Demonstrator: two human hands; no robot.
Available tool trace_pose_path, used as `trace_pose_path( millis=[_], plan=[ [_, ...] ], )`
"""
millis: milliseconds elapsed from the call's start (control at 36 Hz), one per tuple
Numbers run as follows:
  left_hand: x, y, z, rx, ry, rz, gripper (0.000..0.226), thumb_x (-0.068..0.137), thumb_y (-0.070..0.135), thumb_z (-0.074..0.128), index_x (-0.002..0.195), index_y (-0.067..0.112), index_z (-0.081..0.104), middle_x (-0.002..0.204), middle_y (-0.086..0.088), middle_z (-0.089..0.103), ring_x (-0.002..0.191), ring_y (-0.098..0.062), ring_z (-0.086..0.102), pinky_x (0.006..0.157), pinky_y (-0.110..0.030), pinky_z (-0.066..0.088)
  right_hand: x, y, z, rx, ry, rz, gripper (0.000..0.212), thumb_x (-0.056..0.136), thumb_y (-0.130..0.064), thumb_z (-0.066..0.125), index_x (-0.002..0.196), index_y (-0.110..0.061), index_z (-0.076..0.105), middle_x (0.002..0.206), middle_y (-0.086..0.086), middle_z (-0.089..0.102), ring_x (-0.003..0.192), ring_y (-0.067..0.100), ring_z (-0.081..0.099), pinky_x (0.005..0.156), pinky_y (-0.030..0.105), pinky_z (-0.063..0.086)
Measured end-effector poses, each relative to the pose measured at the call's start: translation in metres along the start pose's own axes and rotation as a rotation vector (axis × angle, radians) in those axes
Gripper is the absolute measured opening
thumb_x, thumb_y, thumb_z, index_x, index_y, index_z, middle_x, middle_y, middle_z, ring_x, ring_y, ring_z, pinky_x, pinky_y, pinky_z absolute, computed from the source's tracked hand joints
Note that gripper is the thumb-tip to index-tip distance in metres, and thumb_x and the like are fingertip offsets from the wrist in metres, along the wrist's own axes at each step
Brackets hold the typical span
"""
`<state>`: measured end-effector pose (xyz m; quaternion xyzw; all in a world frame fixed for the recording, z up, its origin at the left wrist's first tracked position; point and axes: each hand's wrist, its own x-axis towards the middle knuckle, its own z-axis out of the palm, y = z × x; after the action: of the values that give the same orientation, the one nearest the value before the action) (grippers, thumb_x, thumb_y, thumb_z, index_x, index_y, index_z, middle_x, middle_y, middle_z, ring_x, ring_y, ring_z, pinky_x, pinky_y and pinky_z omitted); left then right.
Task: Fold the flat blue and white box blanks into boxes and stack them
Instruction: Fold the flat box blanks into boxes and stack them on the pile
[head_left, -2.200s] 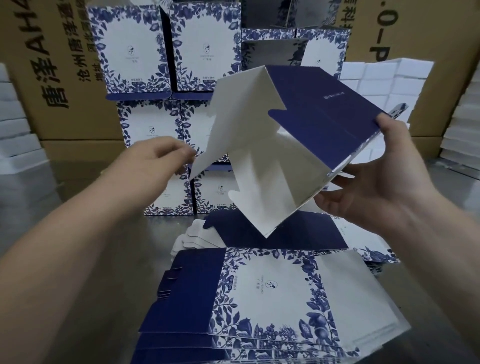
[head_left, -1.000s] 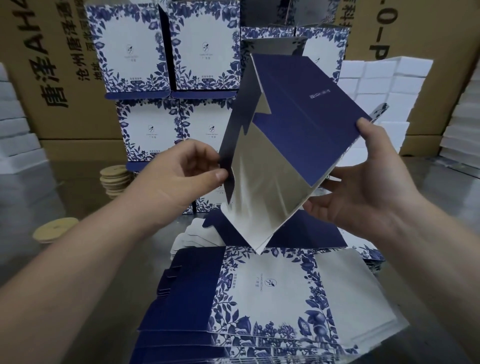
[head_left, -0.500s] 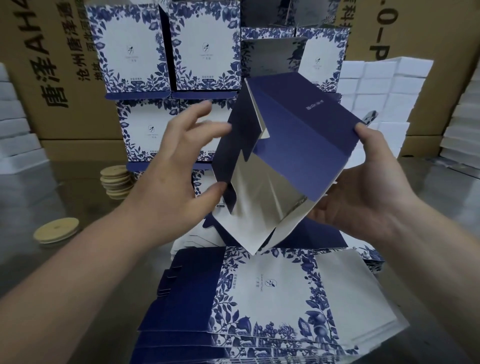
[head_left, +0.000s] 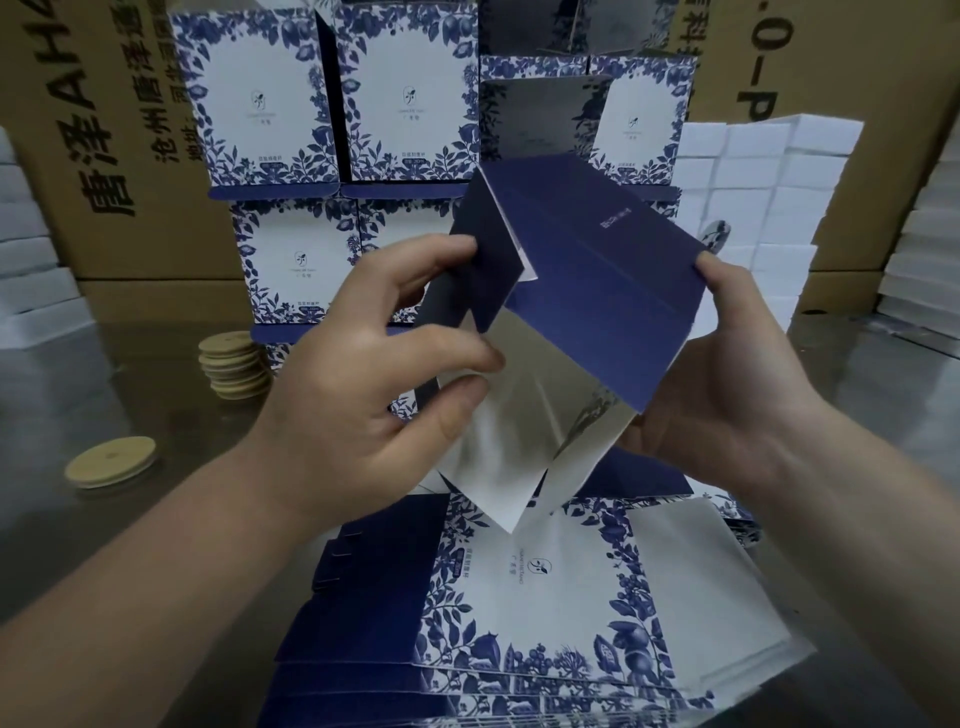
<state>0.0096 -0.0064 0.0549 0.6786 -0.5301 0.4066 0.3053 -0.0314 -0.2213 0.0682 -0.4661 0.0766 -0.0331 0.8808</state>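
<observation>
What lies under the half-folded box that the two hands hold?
A pile of flat blanks lies below the half-folded box. Its far edge and dark blue sheets behind are partly covered by the box, the left hand and the right hand.

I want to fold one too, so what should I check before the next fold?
1. Flap held: ok, the left hand pinches the dark blue flap.
2. Other side steady: ok, the right hand grips the half-folded box at its right edge.
3. All flaps tucked in: not ok, the silver inside shows and the lower panels gape.
4. Box clear of the pile of flat blanks: cannot tell, its lowest corner overlaps the pile in the view.
5. Room on the stack of finished boxes: cannot tell, its top is out of view.
</observation>
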Motion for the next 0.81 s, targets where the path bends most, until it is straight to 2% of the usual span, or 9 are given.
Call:
trace_pose_path(
  millis=[56,139,222,306,417,472,556,639,806],
  plan=[
    [0.0,0.0,0.001,0.004,-0.019,0.004,0.023,0.096,0.03,0.043,0.109,0.019,0.059,0.131,-0.009,0.033,0.133,-0.019,0.035,0.109,-0.037,0.032,0.0,0.001,0.0,-0.008,0.008,0.001,0.061,0.081,-0.064,0.05,0.122,-0.02,0.059,0.127,0.005,0.06,0.101,0.029,0.066,0.084,0.045,0.05],
    [0.001,0.002,0.002,0.019,-0.091,-0.024,0.038,0.097,0.044,0.036,0.124,0.021,0.051,0.14,-0.016,0.026,0.137,-0.028,0.032,0.108,-0.044,0.034,0.001,0.003,0.001,-0.035,0.036,-0.004,0.061,0.081,-0.064,0.049,0.118,-0.018,0.061,0.111,0.006,0.062,0.094,0.032,0.067,0.088,0.047,0.049],
    [0.0,0.004,0.001,0.01,-0.117,-0.044,0.046,0.096,0.051,0.034,0.134,0.025,0.041,0.145,-0.016,0.021,0.138,-0.03,0.032,0.104,-0.048,0.039,0.002,0.004,0.001,-0.049,0.049,0.007,0.062,0.081,-0.064,0.049,0.12,-0.017,0.061,0.104,0.006,0.062,0.091,0.032,0.067,0.085,0.046,0.051],
    [0.0,0.005,0.001,0.059,-0.127,-0.008,0.045,0.096,0.053,0.034,0.135,0.033,0.027,0.145,-0.012,0.018,0.137,-0.028,0.033,0.107,-0.042,0.037,0.002,0.005,0.0,-0.056,0.05,0.01,0.063,0.08,-0.064,0.05,0.121,-0.017,0.061,0.098,0.006,0.063,0.088,0.031,0.067,0.08,0.042,0.052],
    [0.002,0.009,0.003,0.067,-0.162,-0.032,0.055,0.094,0.058,0.028,0.138,0.025,0.028,0.145,-0.008,0.017,0.134,-0.031,0.036,0.094,-0.054,0.044,0.002,0.006,0.0,-0.066,0.044,-0.007,0.061,0.081,-0.063,0.05,0.121,-0.018,0.061,0.097,0.004,0.063,0.079,0.03,0.067,0.075,0.04,0.053],
    [0.002,0.011,0.003,0.098,-0.153,-0.033,0.057,0.095,0.057,0.024,0.139,0.021,0.024,0.146,-0.007,0.021,0.134,-0.025,0.035,0.095,-0.045,0.045,0.003,0.007,0.0,-0.068,0.041,-0.01,0.06,0.081,-0.063,0.05,0.121,-0.02,0.061,0.098,0.005,0.063,0.079,0.031,0.067,0.074,0.04,0.053],
    [0.001,0.012,0.003,0.101,-0.134,-0.026,0.055,0.097,0.052,0.023,0.139,0.017,0.024,0.142,-0.003,0.029,0.132,-0.014,0.033,0.102,-0.028,0.036,0.002,0.006,0.001,-0.061,0.035,-0.015,0.06,0.081,-0.064,0.05,0.121,-0.02,0.061,0.102,0.005,0.063,0.083,0.031,0.067,0.077,0.041,0.053],
    [0.001,0.012,0.004,0.09,-0.113,-0.052,0.052,0.097,0.05,0.022,0.137,0.016,0.027,0.137,0.001,0.035,0.128,-0.015,0.036,0.106,-0.024,0.028,0.001,0.006,0.001,-0.053,0.031,-0.026,0.058,0.082,-0.063,0.051,0.121,-0.021,0.061,0.102,0.005,0.063,0.082,0.031,0.068,0.075,0.042,0.054],
    [0.001,0.013,0.002,0.037,-0.057,-0.106,0.05,0.097,0.047,0.025,0.135,0.016,0.036,0.127,0.019,0.037,0.121,-0.002,0.037,0.104,-0.018,0.026,-0.001,0.008,0.004,-0.062,0.006,-0.017,0.059,0.082,-0.062,0.05,0.122,-0.02,0.06,0.102,0.005,0.062,0.08,0.031,0.068,0.072,0.041,0.055]
  ],
)
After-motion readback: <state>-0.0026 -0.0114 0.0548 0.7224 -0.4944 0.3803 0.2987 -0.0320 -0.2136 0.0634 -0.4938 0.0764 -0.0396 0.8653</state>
